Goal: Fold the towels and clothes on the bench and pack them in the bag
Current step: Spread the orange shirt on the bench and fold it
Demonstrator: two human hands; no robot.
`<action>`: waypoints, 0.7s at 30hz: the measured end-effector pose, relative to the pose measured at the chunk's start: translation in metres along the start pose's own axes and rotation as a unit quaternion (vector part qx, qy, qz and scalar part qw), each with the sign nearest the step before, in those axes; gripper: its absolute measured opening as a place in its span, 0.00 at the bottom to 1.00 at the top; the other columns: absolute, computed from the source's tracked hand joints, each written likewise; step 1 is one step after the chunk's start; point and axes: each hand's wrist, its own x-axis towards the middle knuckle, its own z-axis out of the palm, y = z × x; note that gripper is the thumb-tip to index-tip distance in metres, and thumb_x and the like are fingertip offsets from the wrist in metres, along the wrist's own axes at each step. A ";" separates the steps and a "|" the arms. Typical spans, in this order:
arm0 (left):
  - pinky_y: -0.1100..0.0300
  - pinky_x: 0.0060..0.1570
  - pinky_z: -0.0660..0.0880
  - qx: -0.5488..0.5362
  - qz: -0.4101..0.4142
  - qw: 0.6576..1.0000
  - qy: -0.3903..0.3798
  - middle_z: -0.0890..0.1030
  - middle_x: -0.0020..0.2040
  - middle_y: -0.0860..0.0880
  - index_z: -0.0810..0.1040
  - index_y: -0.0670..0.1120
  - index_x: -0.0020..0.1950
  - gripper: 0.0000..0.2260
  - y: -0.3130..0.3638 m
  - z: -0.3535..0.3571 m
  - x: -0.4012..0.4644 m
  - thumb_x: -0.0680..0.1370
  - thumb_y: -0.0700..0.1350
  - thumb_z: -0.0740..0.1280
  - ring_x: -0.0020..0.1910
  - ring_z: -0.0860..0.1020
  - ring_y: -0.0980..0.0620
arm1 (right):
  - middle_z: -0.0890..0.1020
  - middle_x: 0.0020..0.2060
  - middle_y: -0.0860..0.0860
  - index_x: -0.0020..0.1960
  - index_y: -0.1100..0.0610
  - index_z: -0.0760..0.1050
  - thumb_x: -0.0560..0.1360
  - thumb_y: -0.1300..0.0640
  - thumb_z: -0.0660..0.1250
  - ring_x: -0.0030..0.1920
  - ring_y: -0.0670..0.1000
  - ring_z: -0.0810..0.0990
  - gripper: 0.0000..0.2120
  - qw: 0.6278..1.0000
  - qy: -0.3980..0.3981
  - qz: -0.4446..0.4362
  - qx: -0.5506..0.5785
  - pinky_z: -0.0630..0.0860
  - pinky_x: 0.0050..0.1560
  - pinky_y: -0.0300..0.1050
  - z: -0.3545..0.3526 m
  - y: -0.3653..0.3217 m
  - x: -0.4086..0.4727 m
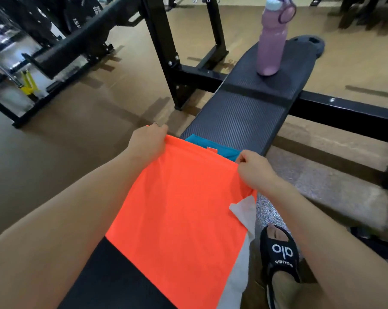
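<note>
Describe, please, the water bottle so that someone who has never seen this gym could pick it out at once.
Find the long black bench running away from the person. At its far end, well beyond the orange garment held by both hands, a tall water bottle stands upright. It is the only pink thing there, with a pale cap and a ring-shaped loop.

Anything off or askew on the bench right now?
Nothing damaged or spilled. A white cloth hangs off the bench's right edge beneath the orange garment, and the pink bottle stands on the bench near its far end.
</note>
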 end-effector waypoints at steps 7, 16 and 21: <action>0.49 0.42 0.72 -0.034 0.020 0.999 -0.011 0.77 0.53 0.41 0.72 0.42 0.54 0.07 0.000 0.024 0.033 0.78 0.43 0.59 0.52 0.79 0.36 | 0.77 0.40 0.47 0.47 0.53 0.74 0.74 0.52 0.69 0.44 0.52 0.76 0.07 0.998 -0.054 -0.020 -0.023 0.67 0.40 0.45 -0.006 0.011 0.014; 0.48 0.45 0.75 -0.049 0.013 0.998 -0.027 0.77 0.52 0.42 0.72 0.43 0.52 0.07 -0.005 0.032 0.051 0.78 0.44 0.58 0.53 0.79 0.38 | 0.79 0.39 0.50 0.45 0.56 0.77 0.67 0.62 0.70 0.40 0.50 0.77 0.08 0.998 -0.047 0.036 -0.019 0.70 0.33 0.43 -0.032 0.012 0.033; 0.48 0.44 0.75 -0.059 0.012 0.996 -0.064 0.76 0.53 0.43 0.70 0.44 0.54 0.06 0.002 0.035 0.057 0.79 0.44 0.57 0.51 0.79 0.38 | 0.79 0.40 0.50 0.45 0.54 0.74 0.70 0.60 0.64 0.41 0.51 0.78 0.05 0.998 -0.033 0.026 -0.049 0.75 0.40 0.47 -0.027 0.017 0.039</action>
